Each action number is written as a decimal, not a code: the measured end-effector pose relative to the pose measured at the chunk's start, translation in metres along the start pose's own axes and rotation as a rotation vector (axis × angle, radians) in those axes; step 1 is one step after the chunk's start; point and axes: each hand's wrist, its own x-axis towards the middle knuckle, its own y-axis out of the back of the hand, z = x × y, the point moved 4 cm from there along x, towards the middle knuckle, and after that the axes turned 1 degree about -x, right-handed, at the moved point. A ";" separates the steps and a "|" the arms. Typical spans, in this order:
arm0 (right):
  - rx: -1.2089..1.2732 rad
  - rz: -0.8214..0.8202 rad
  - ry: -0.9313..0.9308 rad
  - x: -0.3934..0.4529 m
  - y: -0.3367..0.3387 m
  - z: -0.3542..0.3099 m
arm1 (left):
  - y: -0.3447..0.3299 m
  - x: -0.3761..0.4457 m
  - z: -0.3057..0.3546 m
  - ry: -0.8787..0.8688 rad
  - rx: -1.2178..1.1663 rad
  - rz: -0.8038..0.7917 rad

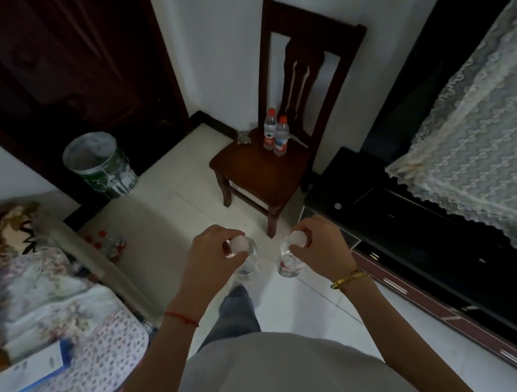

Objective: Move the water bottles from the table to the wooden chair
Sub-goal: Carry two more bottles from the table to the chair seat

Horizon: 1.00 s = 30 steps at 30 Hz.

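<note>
My left hand [209,257] grips a clear water bottle [248,261] by its cap, and the bottle hangs upright over the tiled floor. In the same way my right hand [322,246] holds a second water bottle [286,264] by the neck. Both hang about knee height, short of the wooden chair [259,172], which stands ahead against the white wall. Two water bottles with red caps [275,132] stand upright side by side at the back of the chair's seat. The front of the seat is bare.
A black cabinet [411,222] with a lace cloth [480,155] runs along the right. A bed with floral bedding [50,310] lies at the left, with several more bottles [110,241] on the floor beside it. A lined bin [99,165] stands by the dark door [57,57].
</note>
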 end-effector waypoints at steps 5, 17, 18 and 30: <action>0.021 0.035 -0.059 0.090 -0.007 -0.027 | 0.026 0.095 -0.022 -0.058 -0.018 -0.079; 0.082 0.138 -0.146 0.259 -0.007 -0.066 | 0.059 0.294 -0.053 -0.177 -0.011 -0.205; 0.078 0.140 -0.149 0.271 -0.007 -0.066 | 0.059 0.308 -0.055 -0.182 -0.006 -0.211; 0.079 0.137 -0.236 0.412 -0.009 -0.027 | 0.022 0.471 -0.067 -0.189 -0.040 -0.301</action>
